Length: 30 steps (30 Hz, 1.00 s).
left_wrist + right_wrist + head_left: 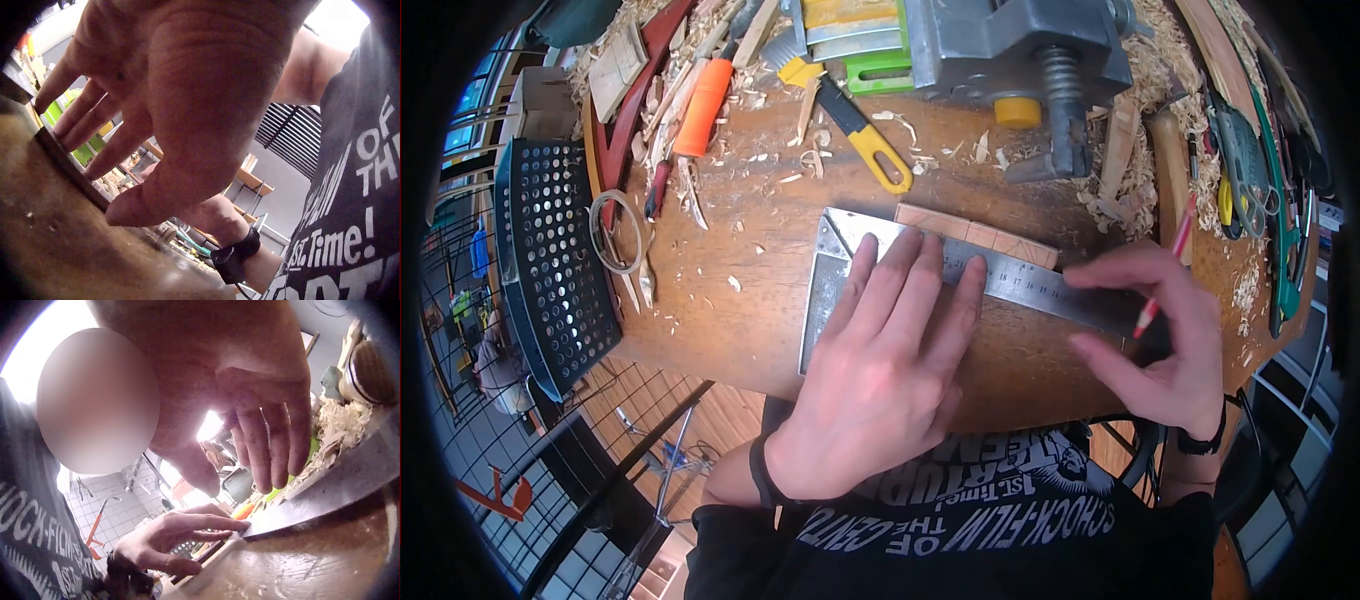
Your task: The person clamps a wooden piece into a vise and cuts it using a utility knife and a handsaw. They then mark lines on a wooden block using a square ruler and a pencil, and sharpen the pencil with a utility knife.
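A metal try square [810,310] lies on the wooden bench, its graduated blade [1025,280] running rightward. Across the square my left hand [880,350] spreads its fingers, the fingertips pressing on the blade. A small wooden block [1000,240] with pencil lines sits along the blade's far edge. Over the blade's right end hovers my right hand [1170,330], thumb and index finger apart. A red pencil [1181,235] is tucked between its fingers, the middle hidden by the index finger. In the right wrist view, the long fingers [259,450] extend above the blade.
A grey vise [1020,60] stands at the far side among wood shavings [1145,90]. A yellow-handled tool [875,150] and an orange-handled tool [705,105] lie on the bench. A perforated black holder [555,260] is at left; scissors [1245,180] and other tools are at right.
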Tool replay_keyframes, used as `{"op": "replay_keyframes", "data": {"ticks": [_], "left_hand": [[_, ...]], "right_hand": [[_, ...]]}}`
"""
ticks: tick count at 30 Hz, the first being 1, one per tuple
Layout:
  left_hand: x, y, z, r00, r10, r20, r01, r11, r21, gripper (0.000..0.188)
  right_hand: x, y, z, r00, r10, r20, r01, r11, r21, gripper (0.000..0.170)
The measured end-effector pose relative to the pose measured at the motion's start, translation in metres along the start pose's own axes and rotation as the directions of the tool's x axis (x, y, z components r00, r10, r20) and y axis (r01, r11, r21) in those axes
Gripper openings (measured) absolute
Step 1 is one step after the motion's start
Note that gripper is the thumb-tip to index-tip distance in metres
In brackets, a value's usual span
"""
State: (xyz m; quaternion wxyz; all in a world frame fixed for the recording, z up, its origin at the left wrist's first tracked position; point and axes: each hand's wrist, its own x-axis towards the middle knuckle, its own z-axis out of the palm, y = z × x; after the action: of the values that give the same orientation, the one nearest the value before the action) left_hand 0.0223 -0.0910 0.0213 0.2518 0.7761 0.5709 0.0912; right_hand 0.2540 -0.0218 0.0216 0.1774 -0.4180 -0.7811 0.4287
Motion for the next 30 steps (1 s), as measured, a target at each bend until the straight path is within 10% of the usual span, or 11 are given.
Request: {"op": "replay_keyframes", "data": {"ticks": [2, 6, 10, 20, 30], "left_hand": [[0.000, 0.000, 0.000, 1.000, 0.005, -0.005, -0.005, 1.000, -0.001, 0.078], [0.000, -0.001, -0.001, 1.000, 0.013, -0.001, -0.013, 1.000, -0.003, 0.077], [0.000, -0.001, -0.002, 1.000, 0.015, -0.001, -0.015, 1.000, -0.025, 0.076], [-0.001, -0.002, 0.000, 0.999, 0.026, -0.027, -0.026, 1.000, -0.008, 0.070], [-0.002, -0.001, 0.001, 0.998, 0.029, -0.047, -0.030, 0.999, -0.019, 0.074]], "right_hand": [[-0.007, 0.002, 0.007, 0.990, 0.093, -0.109, -0.056, 0.951, 0.306, 0.027], [-0.004, -0.007, 0.000, 0.977, 0.191, -0.094, -0.140, 0.909, 0.393, 0.064], [0.004, -0.012, 0.001, 0.970, 0.227, -0.092, -0.139, 0.819, 0.556, 0.063], [0.023, 0.005, 0.013, 0.911, 0.379, -0.160, -0.202, 0.750, 0.629, 0.011], [0.027, 0.008, 0.020, 0.940, 0.328, -0.099, -0.185, 0.730, 0.658, 0.012]]}}
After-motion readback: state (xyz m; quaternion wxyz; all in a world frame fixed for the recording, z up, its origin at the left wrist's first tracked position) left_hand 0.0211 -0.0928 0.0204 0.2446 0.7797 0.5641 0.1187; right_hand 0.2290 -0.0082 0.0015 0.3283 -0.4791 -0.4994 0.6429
